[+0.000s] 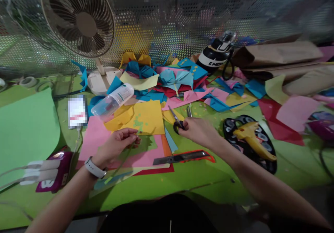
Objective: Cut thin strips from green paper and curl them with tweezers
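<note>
My left hand (121, 140), with a white watch strap at the wrist, pinches a thin green paper strip (139, 130) over the stacked sheets. Small green bits lie on the yellow paper (151, 116) just beyond its fingertips. My right hand (197, 130) has its fingers closed at the black handles of the scissors (177, 118), whose blades point away and to the left. Beside those fingers lies a small metal tool (189, 110), partly hidden. A red-edged utility knife (182, 157) rests between the hands, across the edge of the pink paper (94, 139).
A fan (86, 24), a clear plastic bottle (113, 100) and a phone (77, 111) stand or lie at left, near a purple power strip (56, 172). Crumpled coloured paper (174, 78) covers the back. A black bottle (215, 57) and a black tray (270, 167) are at right.
</note>
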A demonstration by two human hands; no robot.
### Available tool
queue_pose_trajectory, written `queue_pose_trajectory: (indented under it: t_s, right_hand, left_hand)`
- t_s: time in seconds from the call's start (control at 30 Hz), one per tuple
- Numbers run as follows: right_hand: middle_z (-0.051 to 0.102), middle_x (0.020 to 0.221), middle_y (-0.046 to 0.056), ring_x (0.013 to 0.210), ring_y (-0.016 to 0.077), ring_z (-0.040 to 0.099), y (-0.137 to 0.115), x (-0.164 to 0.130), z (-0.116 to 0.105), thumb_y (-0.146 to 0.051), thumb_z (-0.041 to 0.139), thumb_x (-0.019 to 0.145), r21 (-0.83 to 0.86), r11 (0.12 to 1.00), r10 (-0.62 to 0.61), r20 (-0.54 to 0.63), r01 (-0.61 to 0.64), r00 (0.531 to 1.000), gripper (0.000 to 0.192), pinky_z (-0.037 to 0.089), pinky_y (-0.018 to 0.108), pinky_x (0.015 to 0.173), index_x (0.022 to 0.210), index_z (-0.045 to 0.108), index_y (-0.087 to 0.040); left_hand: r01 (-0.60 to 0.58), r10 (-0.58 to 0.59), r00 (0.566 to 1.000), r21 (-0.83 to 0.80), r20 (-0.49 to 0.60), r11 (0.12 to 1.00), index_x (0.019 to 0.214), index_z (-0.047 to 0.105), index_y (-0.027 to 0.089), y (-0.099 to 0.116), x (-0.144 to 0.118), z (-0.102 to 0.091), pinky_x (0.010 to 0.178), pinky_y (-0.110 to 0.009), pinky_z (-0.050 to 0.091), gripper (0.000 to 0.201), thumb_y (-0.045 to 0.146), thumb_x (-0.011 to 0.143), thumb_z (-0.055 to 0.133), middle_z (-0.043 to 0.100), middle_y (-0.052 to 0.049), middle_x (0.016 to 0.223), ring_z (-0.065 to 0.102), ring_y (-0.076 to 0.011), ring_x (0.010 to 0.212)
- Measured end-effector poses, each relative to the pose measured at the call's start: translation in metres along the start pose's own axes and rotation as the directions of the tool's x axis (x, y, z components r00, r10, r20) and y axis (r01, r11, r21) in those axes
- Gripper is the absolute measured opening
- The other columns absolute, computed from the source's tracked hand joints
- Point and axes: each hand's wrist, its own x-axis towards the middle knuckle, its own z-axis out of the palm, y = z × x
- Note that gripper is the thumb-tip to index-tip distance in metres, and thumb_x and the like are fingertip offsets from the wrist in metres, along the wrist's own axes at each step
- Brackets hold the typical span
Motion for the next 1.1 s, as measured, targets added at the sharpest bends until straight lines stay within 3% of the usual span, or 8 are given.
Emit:
queue_pose_trajectory:
  t_s: [0.13,0.27,0.47,0.57,0.67,0.83,0.93,1.1]
  right_hand:
    - [0.066,0.061,0.003,0.044,0.0149,0.06,0.013,0.001,-0.001,-0.035,0.056,0.075,0.261,0.963,0.045,0.103,-0.071,0.994,0.018,0.037,0.024,0.045,0.069,0.056,-0.018]
    - [0.066,0.064,0.002,0.044,0.0136,0.061,0.028,0.001,0.003,-0.034,0.059,0.073,0.461,0.881,0.03,0.175,-0.108,0.984,0.018,0.041,0.022,0.044,0.071,0.052,-0.018]
    - [0.062,0.054,0.001,0.039,0.0111,0.055,0.035,0.001,0.011,-0.043,0.059,0.074,0.487,0.867,0.023,0.177,-0.108,0.984,0.027,0.037,0.02,0.038,0.065,0.052,-0.018]
    - [0.061,0.052,0.0,0.036,0.0103,0.053,0.038,-0.002,0.007,-0.042,0.06,0.074,0.477,0.872,0.024,0.176,-0.107,0.984,0.027,0.036,0.02,0.037,0.063,0.053,-0.018]
    - [0.063,0.056,0.001,0.039,0.011,0.055,0.042,-0.007,-0.002,-0.042,0.062,0.072,0.524,0.839,0.06,0.182,-0.149,0.981,0.026,0.039,0.02,0.037,0.064,0.054,-0.018]
    - [0.068,0.068,0.003,0.044,0.0096,0.057,0.037,-0.015,-0.011,-0.045,0.068,0.069,0.741,0.649,-0.019,0.244,-0.173,0.97,0.03,0.047,0.021,0.043,0.074,0.057,-0.017]
    - [0.067,0.063,0.002,0.042,0.0073,0.054,0.018,-0.013,-0.008,-0.048,0.07,0.067,0.853,0.486,-0.156,0.298,-0.19,0.942,0.036,0.046,0.019,0.041,0.078,0.057,-0.016]
    - [0.064,0.056,-0.002,0.035,0.0041,0.048,-0.019,-0.004,0.0,-0.054,0.074,0.062,0.909,0.339,-0.303,0.351,-0.244,0.886,0.045,0.04,0.015,0.035,0.072,0.054,-0.015]
  left_hand:
    - [0.109,-0.102,0.993,-0.157,0.053,0.982,0.084,0.061,0.017,0.004,-0.001,0.002,0.077,-0.031,0.052,0.022,0.034,0.075,0.071,0.068,-0.003,0.08,0.065,-0.0136,0.075]
    - [0.105,-0.102,0.994,-0.169,0.031,0.98,0.079,0.057,0.015,0.005,-0.002,0.004,0.068,-0.027,0.052,0.026,0.035,0.074,0.073,0.066,-0.001,0.073,0.063,-0.0109,0.065]
    - [0.063,-0.062,0.998,-0.22,0.013,0.974,0.082,0.058,0.015,0.001,0.0,0.005,0.064,-0.025,0.051,0.028,0.035,0.072,0.075,0.067,-0.001,0.066,0.062,-0.0102,0.059]
    - [0.059,-0.062,0.998,-0.201,-0.008,0.978,0.089,0.064,0.016,0.001,-0.001,0.005,0.07,-0.028,0.052,0.029,0.037,0.073,0.074,0.069,-0.002,0.071,0.065,-0.0125,0.066]
    - [0.053,-0.058,0.998,-0.15,-0.029,0.987,0.081,0.067,0.016,0.002,-0.003,0.006,0.071,-0.027,0.053,0.027,0.042,0.075,0.071,0.071,-0.005,0.081,0.066,-0.0141,0.074]
    - [0.051,-0.053,0.999,-0.165,-0.011,0.985,0.083,0.063,0.015,0.002,0.001,0.008,0.058,-0.023,0.051,0.029,0.042,0.074,0.072,0.069,-0.003,0.073,0.062,-0.0105,0.057]
    - [0.024,-0.022,1.0,-0.203,0.012,0.979,0.089,0.062,0.015,0.004,0.004,0.012,0.059,-0.023,0.05,0.03,0.039,0.075,0.071,0.069,-0.002,0.069,0.061,-0.0099,0.057]
    - [0.01,-0.016,0.999,-0.189,-0.03,0.982,0.082,0.063,0.015,0.006,0.006,0.015,0.061,-0.02,0.049,0.025,0.039,0.079,0.068,0.067,-0.002,0.074,0.062,-0.0099,0.066]
